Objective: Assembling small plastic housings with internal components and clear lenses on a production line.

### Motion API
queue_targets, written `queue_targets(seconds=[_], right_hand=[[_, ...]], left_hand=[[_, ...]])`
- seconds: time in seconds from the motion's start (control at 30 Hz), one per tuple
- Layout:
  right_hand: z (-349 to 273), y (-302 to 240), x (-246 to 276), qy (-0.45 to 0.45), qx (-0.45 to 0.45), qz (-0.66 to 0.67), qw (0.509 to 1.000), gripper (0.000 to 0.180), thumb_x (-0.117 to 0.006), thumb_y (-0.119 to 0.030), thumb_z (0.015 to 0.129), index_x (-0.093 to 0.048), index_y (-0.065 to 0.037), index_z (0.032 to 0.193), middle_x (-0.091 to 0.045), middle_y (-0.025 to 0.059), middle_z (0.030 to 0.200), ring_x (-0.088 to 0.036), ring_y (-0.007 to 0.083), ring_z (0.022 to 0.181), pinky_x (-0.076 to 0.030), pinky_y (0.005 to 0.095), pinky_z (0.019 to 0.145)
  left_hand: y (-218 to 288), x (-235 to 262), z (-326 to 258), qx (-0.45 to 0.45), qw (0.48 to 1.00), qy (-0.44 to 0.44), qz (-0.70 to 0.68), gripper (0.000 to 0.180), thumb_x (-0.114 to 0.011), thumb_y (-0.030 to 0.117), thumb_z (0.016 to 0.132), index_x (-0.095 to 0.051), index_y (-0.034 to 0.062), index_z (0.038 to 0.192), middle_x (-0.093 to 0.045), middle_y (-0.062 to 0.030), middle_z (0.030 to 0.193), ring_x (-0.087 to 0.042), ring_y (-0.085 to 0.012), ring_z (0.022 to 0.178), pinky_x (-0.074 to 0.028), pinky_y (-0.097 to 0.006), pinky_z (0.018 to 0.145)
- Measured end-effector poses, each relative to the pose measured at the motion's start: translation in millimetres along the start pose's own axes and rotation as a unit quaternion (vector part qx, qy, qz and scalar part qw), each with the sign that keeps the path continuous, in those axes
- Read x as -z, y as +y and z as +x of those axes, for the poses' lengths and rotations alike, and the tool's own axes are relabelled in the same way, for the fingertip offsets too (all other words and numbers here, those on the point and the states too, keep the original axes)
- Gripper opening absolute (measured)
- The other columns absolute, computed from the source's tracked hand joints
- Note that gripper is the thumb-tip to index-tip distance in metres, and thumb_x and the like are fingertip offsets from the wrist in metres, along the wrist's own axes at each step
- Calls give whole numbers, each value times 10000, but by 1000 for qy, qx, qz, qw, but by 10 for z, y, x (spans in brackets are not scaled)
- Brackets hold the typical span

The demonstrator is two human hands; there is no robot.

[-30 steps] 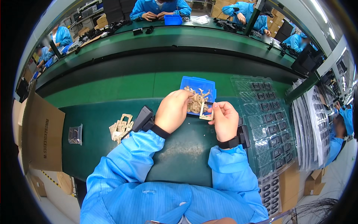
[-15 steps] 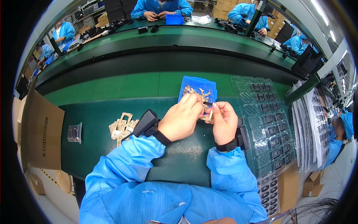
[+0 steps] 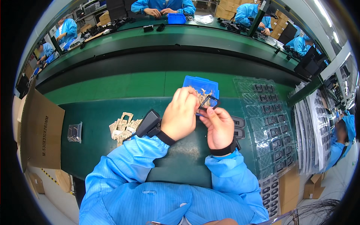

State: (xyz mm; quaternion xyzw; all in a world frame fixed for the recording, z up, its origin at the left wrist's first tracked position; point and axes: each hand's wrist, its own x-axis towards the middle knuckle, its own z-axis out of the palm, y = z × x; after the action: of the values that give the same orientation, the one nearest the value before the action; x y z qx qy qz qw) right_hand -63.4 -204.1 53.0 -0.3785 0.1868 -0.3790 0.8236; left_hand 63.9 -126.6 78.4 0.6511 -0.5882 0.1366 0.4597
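Note:
A small black rectangular frame (image 3: 214, 102) is pinched between the thumb and fingers of my right hand (image 3: 220, 129), tilted over the near side of a blue bin (image 3: 204, 81). Beige paper-like scraps (image 3: 205, 92) lie inside that bin. Close by on the left, my left hand (image 3: 180, 116) has its fingers curled together at the frame's left end; whatever they grip is hidden. Beyond my left wrist is a loose pile of beige cut-out frames (image 3: 123, 126). Black rectangular parts (image 3: 239, 127) rest on the table just right of my right hand.
Clear blister trays (image 3: 258, 131) with black frames cover the table's right side, beside stacked plastic trays (image 3: 309, 127). A cardboard box (image 3: 45, 131) and a small clear bag (image 3: 75, 132) are at the left. Several people in blue work across the far bench (image 3: 176, 39).
The black piece has turned, so its open rectangular shape now shows. A beige strip seen between my hands is no longer visible. My right hand has shifted slightly left, uncovering the black parts beside it.

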Motion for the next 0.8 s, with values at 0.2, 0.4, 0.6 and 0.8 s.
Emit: queue_targets(seconds=[0.2, 0.4, 0.6, 0.8], right_hand=[[87, -128, 32, 42, 148, -200, 968, 126, -673, -35, 940, -662, 17, 1054, -708, 87, 909, -681, 144, 735, -560, 251, 657], [-24, -176, 69, 4, 119, -287, 950, 174, -665, -35, 943, -696, 12, 1108, -696, 31, 864, -618, 62, 684, -520, 211, 620], [-505, -396, 228, -15, 66, -314, 947, 207, -655, 0, 935, -659, 33, 1139, -694, 30, 881, -607, 56, 687, -499, 204, 612], [-1014, -423, 542, -67, 95, -181, 977, 417, -700, 123, 838, -577, 47, 1228, -659, 100, 1071, -638, 114, 937, -548, 249, 781]], left_hand=[[-244, 64, 13, 27, 999, -13, 18, 129, -649, -9, 841, -642, 11, 969, -667, -156, 869, -652, -359, 865, -526, -421, 764], [-115, 122, 32, 141, 951, -145, -235, 473, -661, -84, 840, -625, 58, 1290, -684, -133, 1174, -681, -206, 1034, -563, -310, 849], [92, 198, -15, 105, 856, -298, -409, 553, -748, -67, 805, -593, 26, 1327, -645, -91, 1231, -637, -158, 1084, -590, -288, 850], [437, 120, -173, 154, 798, -361, -457, 458, -751, -46, 804, -629, -2, 1243, -657, -107, 1225, -636, -157, 1089, -568, -259, 859]])
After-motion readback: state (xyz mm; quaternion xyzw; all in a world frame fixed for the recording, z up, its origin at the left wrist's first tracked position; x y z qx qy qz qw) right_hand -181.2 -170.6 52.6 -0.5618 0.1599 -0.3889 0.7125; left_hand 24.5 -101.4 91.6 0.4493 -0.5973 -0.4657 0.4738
